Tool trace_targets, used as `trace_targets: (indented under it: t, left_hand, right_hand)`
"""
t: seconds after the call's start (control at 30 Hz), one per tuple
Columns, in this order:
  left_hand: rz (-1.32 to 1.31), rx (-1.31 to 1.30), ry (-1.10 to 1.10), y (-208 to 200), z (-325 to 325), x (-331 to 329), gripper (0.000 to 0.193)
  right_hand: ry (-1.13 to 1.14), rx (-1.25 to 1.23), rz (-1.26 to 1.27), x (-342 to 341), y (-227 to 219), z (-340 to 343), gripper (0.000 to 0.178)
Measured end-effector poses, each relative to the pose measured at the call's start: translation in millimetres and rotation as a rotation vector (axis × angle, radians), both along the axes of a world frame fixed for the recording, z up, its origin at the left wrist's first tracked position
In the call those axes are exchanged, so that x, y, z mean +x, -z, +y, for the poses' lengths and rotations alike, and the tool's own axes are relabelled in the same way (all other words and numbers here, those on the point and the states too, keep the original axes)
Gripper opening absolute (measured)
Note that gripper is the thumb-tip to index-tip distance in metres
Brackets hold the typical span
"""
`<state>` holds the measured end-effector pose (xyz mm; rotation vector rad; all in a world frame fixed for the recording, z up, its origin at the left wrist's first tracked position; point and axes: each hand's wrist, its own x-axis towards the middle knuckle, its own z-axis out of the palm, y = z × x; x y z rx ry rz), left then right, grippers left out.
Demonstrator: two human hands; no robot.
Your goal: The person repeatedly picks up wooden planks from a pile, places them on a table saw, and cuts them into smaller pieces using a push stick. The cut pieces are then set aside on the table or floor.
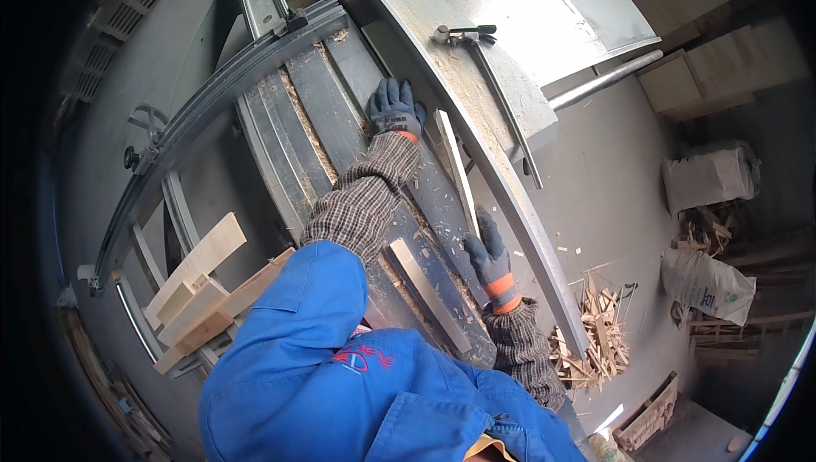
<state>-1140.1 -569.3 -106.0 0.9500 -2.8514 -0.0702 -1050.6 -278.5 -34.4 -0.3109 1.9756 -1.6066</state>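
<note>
My left hand (394, 108), in a grey-blue glove with an orange cuff, lies on the grey metal saw table (353, 75) with its fingers stretched out and nothing in them. To its right a pale wooden strip (457, 171) runs lengthwise beside the long metal fence (480, 130). The near end of that strip sits between the thumb and fingers of my gloved right hand (490, 256). Another wooden strip (429, 294) rests on the table close to my body, left of my right hand. Sawdust and small chips are scattered over the table's grooves.
Several boards (204, 292) are stacked at the left on a metal frame (174, 207). Beyond the fence lie a clamp-like black fitting and metal rod (501, 96). Wood offcuts (599, 334) heap on the floor at right, near white sacks (710, 283).
</note>
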Motion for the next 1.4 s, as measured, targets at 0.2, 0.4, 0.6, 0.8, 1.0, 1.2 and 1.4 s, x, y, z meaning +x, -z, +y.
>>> trace_targets:
  t: [0.2, 0.4, 0.6, 0.8, 1.0, 1.2, 1.4]
  left_hand:
    - [-0.379, 0.118, 0.028, -31.9, 7.0, -4.4, 0.057]
    - [-0.487, 0.061, -0.015, -40.5, -12.7, -19.2, 0.056]
    - [-0.645, 0.219, 0.041, -74.3, -23.1, -32.2, 0.061]
    - [-0.478, 0.377, -0.090, -50.4, -39.7, -41.3, 0.062]
    - [-0.474, 0.384, -0.083, -56.0, -43.5, -47.0, 0.066]
    - [-0.394, 0.323, 0.013, -50.0, -64.4, -38.8, 0.062]
    - [-0.475, 0.374, 0.110, -61.4, -43.9, -30.9, 0.058]
  right_hand:
    - [0.052, -0.051, -0.198, 35.1, 6.2, 41.5, 0.054]
    - [0.123, -0.086, -0.318, 35.9, 0.0, 50.8, 0.053]
    - [0.114, -0.083, -0.333, 24.5, 1.5, 31.2, 0.053]
    - [0.105, -0.037, -0.280, 2.6, 15.7, 5.3, 0.051]
    - [0.136, -0.044, -0.368, -8.1, 19.8, -18.3, 0.050]
    - [0.221, -0.091, -0.384, -7.7, 13.5, -44.1, 0.047]
    - [0.228, -0.023, -0.308, -11.1, 4.1, -73.6, 0.049]
